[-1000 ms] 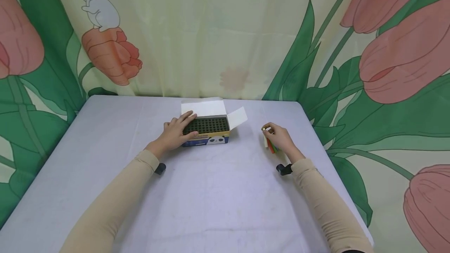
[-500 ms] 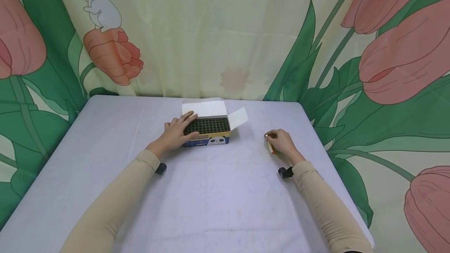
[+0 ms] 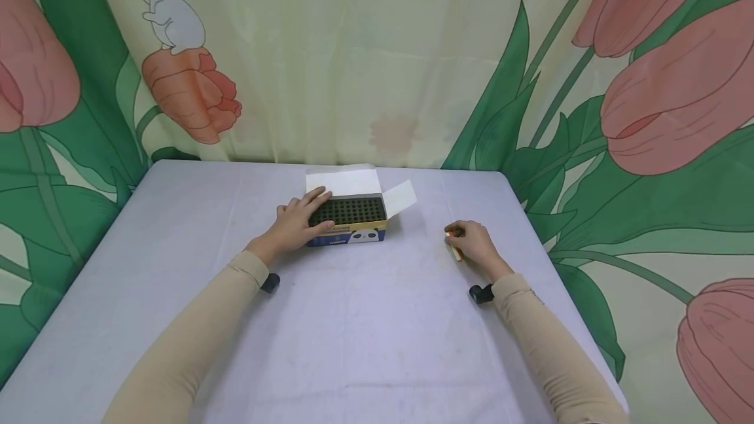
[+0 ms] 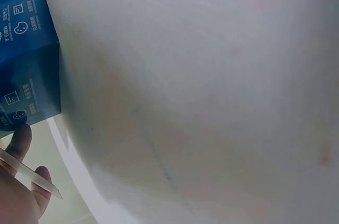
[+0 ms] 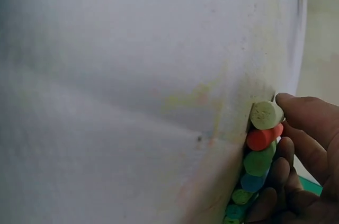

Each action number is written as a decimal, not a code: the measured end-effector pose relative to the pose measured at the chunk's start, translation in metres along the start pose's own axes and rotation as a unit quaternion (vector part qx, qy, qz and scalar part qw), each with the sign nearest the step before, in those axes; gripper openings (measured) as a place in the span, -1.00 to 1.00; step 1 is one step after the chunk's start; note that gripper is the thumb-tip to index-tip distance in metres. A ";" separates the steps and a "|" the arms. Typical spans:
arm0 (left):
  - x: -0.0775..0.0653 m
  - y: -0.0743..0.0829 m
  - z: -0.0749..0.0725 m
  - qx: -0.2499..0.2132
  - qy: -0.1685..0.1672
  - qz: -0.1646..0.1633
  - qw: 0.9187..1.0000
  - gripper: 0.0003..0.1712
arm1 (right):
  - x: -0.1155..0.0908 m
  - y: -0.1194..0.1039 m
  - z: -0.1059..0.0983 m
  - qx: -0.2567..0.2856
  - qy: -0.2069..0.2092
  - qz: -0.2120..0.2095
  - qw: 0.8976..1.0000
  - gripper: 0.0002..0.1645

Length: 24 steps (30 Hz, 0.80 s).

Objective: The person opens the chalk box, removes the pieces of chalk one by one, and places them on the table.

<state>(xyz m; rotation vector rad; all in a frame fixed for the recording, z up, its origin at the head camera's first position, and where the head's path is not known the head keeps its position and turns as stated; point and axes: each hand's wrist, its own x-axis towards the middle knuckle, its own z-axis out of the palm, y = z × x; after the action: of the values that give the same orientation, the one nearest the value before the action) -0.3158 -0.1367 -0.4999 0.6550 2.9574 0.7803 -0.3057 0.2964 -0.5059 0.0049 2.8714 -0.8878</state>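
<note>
My left hand [image 3: 291, 224] holds the left end of an open chalk box [image 3: 365, 235], thumb on its front and fingers over the top. A dark insert [image 3: 353, 209] full of round holes sits inside. To the box's right, my right hand [image 3: 476, 241] grips a row of chalk sticks close to the tablecloth. In the right wrist view, thumb and fingertips press around a white chalk [image 5: 264, 115]. Red [image 5: 258, 140], green [image 5: 258, 163] and blue [image 5: 251, 182] sticks line up below it, with several more partly hidden by the fingers.
A white cloth [image 3: 365, 332] covers the table. The box's white lid [image 3: 344, 182] stands up at the back, and a side flap [image 3: 399, 198] sticks out to the right. Behind the table hangs a flowered curtain [image 3: 330, 70].
My right hand has moved slightly toward me and right with the chalk, its fingers lower over the row. My left hand stays on the box.
</note>
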 end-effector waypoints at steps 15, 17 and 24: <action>-0.001 0.001 -0.013 0.027 -0.055 -0.010 0.998 -0.06 | 0.013 -0.001 -0.009 -0.019 -0.036 -0.031 0.999 -0.50; 0.000 0.001 -0.016 0.032 -0.067 -0.006 0.997 -0.06 | 0.014 -0.005 -0.014 -0.025 -0.032 -0.038 0.998 -0.46; -0.001 0.005 -0.027 0.057 -0.071 0.008 0.996 -0.10 | 0.010 -0.029 -0.026 -0.052 0.025 -0.122 0.991 -0.31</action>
<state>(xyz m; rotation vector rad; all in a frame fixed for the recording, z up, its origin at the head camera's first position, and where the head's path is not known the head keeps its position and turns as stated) -0.3162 -0.1457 -0.4745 0.7080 2.8855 0.5446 -0.3206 0.2871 -0.4696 -0.3469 3.0063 -0.7830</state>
